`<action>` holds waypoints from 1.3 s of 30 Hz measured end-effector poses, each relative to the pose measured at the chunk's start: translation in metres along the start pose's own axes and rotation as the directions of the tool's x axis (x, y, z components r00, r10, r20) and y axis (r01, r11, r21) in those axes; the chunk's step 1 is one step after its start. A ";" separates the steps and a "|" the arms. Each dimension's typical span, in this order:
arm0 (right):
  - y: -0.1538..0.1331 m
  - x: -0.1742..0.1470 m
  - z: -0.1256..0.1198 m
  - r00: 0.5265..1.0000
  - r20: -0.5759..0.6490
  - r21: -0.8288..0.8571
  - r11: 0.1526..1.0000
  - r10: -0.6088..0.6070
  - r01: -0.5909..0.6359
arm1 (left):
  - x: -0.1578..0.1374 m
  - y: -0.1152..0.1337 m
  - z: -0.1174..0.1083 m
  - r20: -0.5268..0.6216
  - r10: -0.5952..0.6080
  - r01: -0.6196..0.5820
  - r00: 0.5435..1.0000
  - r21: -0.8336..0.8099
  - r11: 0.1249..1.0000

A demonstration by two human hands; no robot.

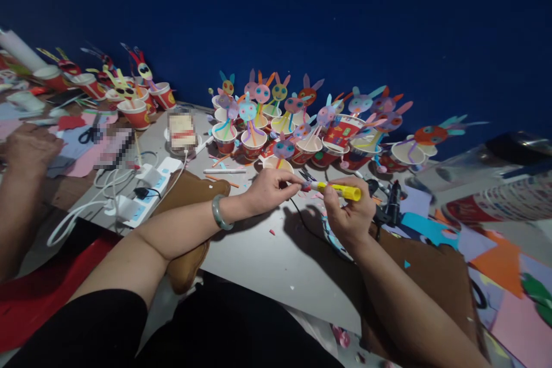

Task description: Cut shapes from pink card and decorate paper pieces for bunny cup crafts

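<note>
My right hand [351, 215] is closed around a yellow marker [345, 191], held nearly level with its tip pointing left. The thumb and index finger of my left hand [269, 192] pinch a small red piece [306, 186] at the marker's tip; its exact shape is hard to make out. Just behind my left hand stands a paper cup [278, 165] with a decorated paper face [284, 148] above it. A pair of scissors [307, 175] lies partly hidden beyond my fingers. Below my hands, a red scrap [272, 232] lies on the white table [259, 264].
Several cups with rabbit-like paper faces [263, 94] crowd the back. A power strip [157, 190] with cables is at left, near another person's hand [32, 146]. Stacked cups [495, 204], a black marker [394, 201] and coloured paper [500, 261] lie at right.
</note>
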State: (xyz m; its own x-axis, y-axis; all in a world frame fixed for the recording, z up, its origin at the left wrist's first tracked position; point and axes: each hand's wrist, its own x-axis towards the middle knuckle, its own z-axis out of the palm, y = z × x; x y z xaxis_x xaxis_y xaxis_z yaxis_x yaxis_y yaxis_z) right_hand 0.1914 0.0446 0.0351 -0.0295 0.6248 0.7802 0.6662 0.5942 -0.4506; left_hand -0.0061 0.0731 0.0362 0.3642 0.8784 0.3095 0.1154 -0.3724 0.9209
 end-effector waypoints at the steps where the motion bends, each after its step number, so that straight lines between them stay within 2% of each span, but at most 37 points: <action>1: 0.000 0.000 0.000 1.000 -0.020 0.018 1.000 -0.014 0.015 | 0.000 0.000 0.000 -0.008 -0.025 0.025 1.000 0.001 1.000; 4: -0.004 -0.002 0.000 0.998 -0.037 0.052 0.997 -0.059 0.061 | 0.001 0.000 0.001 -0.015 -0.037 0.037 0.999 0.014 0.999; 8: -0.007 -0.004 0.004 0.997 0.028 0.056 0.996 -0.077 0.076 | 0.000 -0.001 0.001 0.007 0.034 -0.034 0.999 0.022 0.999; 11: -0.003 -0.003 0.005 0.998 0.031 0.009 0.998 -0.060 0.060 | -0.001 -0.002 0.001 -0.001 0.065 -0.065 0.998 0.024 0.998; 15: 0.003 -0.003 0.003 1.000 -0.014 -0.021 1.000 0.015 -0.016 | 0.001 0.000 0.001 0.013 -0.071 0.072 0.997 -0.051 0.996; 18: 0.000 -0.004 0.002 0.998 -0.055 0.043 0.999 -0.010 0.012 | 0.001 0.001 0.002 0.030 -0.139 0.141 0.990 -0.078 0.987; 20: -0.003 -0.004 0.003 0.999 -0.027 0.059 0.998 -0.033 0.035 | 0.001 0.001 0.002 0.037 -0.147 0.149 0.988 -0.067 0.987; 24: -0.004 -0.005 0.005 0.999 0.046 0.025 1.000 -0.011 0.010 | -0.001 0.001 0.001 0.016 -0.065 0.065 0.998 -0.017 0.998; 28: 0.003 -0.004 0.003 0.998 0.002 0.002 0.998 0.061 -0.061 | -0.001 0.004 0.000 0.016 -0.025 0.025 1.000 -0.002 1.000; 31: 0.002 -0.005 0.002 0.999 -0.044 0.048 0.999 0.015 -0.012 | 0.000 0.004 0.000 -0.001 -0.051 0.051 0.999 0.022 0.998; 35: -0.004 -0.006 0.005 0.997 -0.008 0.057 0.995 -0.079 0.079 | 0.001 0.000 0.000 -0.010 -0.040 0.041 0.999 0.051 0.998; 39: -0.001 -0.005 0.006 0.999 0.018 0.004 0.999 -0.047 0.047 | -0.001 0.002 0.001 -0.009 -0.039 0.039 0.999 0.039 0.998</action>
State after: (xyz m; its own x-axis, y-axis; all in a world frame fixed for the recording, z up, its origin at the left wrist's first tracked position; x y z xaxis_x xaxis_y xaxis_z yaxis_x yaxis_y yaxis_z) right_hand 0.1862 0.0441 0.0290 -0.0742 0.6050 0.7928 0.6609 0.6251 -0.4152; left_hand -0.0055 0.0717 0.0376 0.3509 0.8950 0.2755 0.1652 -0.3488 0.9225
